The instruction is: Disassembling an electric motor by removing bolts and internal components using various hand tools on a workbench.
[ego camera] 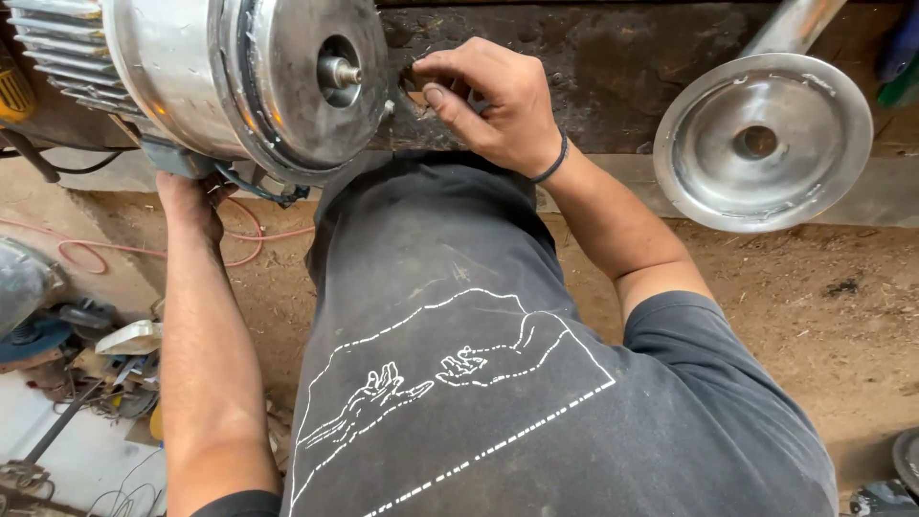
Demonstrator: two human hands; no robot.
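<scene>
A shiny silver electric motor (220,77) with cooling fins and a short shaft (343,71) lies on a dark wooden bench (613,67). My left hand (187,196) reaches under the motor's near side and is mostly hidden by it; whether it grips anything cannot be seen. My right hand (493,101) rests on the bench just right of the motor's end face, fingers pinched together on a small object that I cannot make out. A dark band circles that wrist.
A round metal end cover (763,142) with a centre hole leans at the right. An orange cable (144,251) runs across the dirt floor. Tools and scrap (86,354) lie at the lower left. My dark shirt (479,364) fills the middle.
</scene>
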